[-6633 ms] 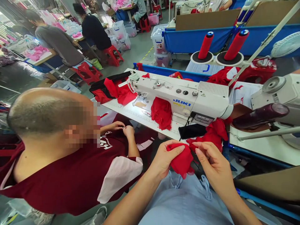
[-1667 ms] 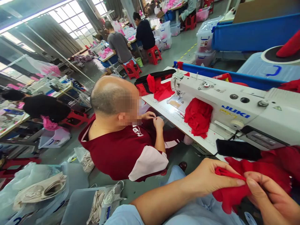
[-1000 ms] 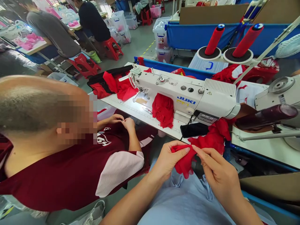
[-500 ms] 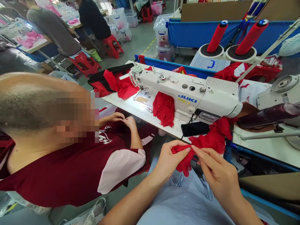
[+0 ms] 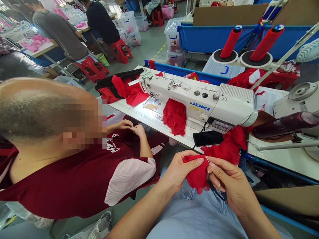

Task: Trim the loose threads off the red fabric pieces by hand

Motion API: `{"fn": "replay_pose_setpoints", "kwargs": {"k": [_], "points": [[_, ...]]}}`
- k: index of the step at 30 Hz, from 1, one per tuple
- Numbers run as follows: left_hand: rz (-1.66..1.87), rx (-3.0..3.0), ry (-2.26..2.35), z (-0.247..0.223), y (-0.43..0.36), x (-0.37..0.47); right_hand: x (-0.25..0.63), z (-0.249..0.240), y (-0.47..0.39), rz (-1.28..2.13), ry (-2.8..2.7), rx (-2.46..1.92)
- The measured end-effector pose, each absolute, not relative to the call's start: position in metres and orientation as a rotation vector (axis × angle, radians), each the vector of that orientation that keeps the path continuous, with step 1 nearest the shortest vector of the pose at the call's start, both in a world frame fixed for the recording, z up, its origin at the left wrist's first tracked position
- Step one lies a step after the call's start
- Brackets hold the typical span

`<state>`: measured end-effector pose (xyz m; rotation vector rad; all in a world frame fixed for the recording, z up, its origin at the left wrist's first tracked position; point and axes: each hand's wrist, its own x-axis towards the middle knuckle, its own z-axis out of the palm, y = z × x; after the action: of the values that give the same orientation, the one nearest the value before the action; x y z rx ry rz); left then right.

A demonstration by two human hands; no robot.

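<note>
One red cloth (image 5: 198,177), gripped at its upper edge

It is held above the blue clothing (image 5: 185,212) of the wearer, pinched between the thumb and bent fingers of the left hand (image 5: 179,167), the nearer of the two. From the right hand (image 5: 228,176), which is curled around a small dark-handled tool (image 5: 213,188), the cloth is found directly to the left; the tool's pale tip is lined up with the cloth's upper right edge. The longer axis is hung downward, the fabric thin, bunched and uneven along its lower edge. Beyond, a red heap (image 5: 174,117) is tucked under a sewing machine (image 5: 199,94) on the white bench (image 5: 150,117).
</note>
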<state>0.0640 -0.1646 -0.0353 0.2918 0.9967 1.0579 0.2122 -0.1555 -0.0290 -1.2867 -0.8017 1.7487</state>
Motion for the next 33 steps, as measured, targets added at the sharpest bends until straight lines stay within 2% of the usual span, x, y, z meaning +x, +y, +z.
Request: {"fn": "replay_pose_setpoints", "kwargs": {"k": [5, 13, 20, 26, 33], "points": [[1.047, 0.292, 1.016, -0.035, -0.165, 0.062, 0.212, -0.031, -0.155, 1.756, -0.838, -1.298], [1.08, 0.308, 1.009, -0.036, -0.165, 0.063, 0.222, -0.032, -0.157, 1.104, -1.665, -1.167], [1.086, 0.356, 1.073, -0.036, -0.166, 0.065, 0.225, -0.032, -0.158, 0.728, -1.969, -1.069], [1.101, 0.433, 1.121, -0.033, -0.165, 0.065, 0.224, -0.032, -0.158, 0.668, -1.988, -1.101], [1.108, 0.377, 1.076, -0.032, -0.164, 0.066, 0.22, -0.03, -0.156, 0.874, -1.851, -1.126]]}}
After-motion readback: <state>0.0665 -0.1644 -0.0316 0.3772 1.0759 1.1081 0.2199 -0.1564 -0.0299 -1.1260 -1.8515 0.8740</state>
